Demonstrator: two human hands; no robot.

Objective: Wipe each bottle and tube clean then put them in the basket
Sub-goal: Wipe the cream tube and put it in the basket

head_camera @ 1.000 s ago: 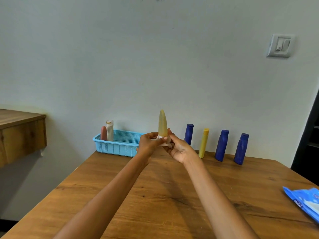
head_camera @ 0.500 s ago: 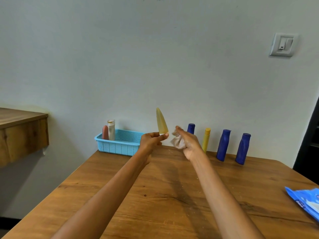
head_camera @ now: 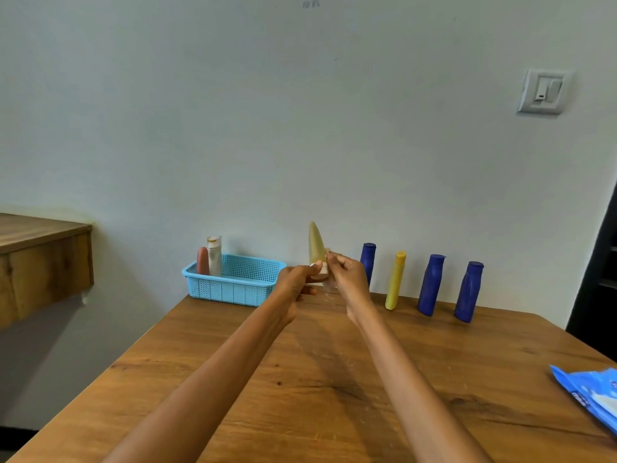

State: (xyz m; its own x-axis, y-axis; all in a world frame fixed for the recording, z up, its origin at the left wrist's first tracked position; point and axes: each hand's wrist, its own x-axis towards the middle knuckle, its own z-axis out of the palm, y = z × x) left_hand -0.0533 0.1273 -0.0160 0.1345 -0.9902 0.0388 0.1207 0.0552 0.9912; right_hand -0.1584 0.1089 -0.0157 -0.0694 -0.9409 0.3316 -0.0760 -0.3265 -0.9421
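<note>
— While you have that one up in the air, how far along are you?

— From my head camera: two are done. A reddish tube [head_camera: 202,261] and a pale bottle [head_camera: 214,255] stand in the blue basket [head_camera: 233,289] at the table's [head_camera: 317,396] far left corner. My left hand [head_camera: 293,284] pinches the tan tube [head_camera: 316,243] by its cap end, point up, above the far edge. My right hand [head_camera: 347,279] is curled round a wipe [head_camera: 329,284] pressed to the tube's base.

— And what's left?

— Four, I judge: three blue bottles [head_camera: 430,285] and a yellow tube [head_camera: 395,280] along the far edge. The wipe packet [head_camera: 591,396] lies at the right edge.
</note>
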